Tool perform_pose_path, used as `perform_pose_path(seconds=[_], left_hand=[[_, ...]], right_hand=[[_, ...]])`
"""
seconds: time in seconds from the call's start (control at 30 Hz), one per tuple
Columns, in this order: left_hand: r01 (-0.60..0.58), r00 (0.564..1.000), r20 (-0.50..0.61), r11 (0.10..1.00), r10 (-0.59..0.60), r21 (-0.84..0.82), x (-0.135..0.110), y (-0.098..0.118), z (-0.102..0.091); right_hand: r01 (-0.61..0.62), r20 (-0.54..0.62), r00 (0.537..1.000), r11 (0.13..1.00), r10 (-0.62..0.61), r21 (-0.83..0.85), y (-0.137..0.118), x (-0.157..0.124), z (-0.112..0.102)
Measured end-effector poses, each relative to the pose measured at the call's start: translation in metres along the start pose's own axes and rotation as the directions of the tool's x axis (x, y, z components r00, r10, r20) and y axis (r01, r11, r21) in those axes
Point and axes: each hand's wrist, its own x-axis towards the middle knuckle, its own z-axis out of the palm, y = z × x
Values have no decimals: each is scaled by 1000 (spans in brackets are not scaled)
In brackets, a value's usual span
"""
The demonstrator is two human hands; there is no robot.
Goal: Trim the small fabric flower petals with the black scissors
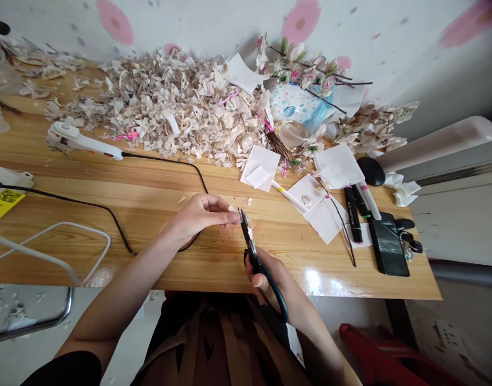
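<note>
My left hand (203, 214) pinches a small scrap of pale paper (234, 210) between thumb and fingertips above the wooden table (157, 252). My right hand (267, 281) grips black-handled scissors (254, 252), fingers through the loops. The blades point up and away, and their tips meet the paper scrap at my left fingertips. Tiny paper bits lie on the table just beyond the blades.
A large heap of cut paper petals (169, 107) covers the table's back. A white glue gun (74, 138) with a black cord lies at left. White paper squares (262, 167), markers (352, 212), a phone (388, 246) and artificial flower branches (306, 67) lie at right.
</note>
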Motion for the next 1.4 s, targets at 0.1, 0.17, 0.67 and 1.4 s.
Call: perform_pose_path(seconds=[0.1,0.17,0.67,1.4], left_hand=[[4,1000,9,1000,-4,-1,0,0,-1],[7,1000,18,1000,-7,10,-1,1,-2],[29,995,93,998,-33,48,1,5,-7],[-110,974,-166,965,151,237,7,-7,-2]], right_hand=[[-2,-7,1000,1000,2,-23,2,0,-1],[-22,-5,1000,1000,21,-20,2,-1,-2],[-103,15,995,995,103,-19,1,-2,-6],[-28,-179,984,991,5,-128,-4,47,-14]])
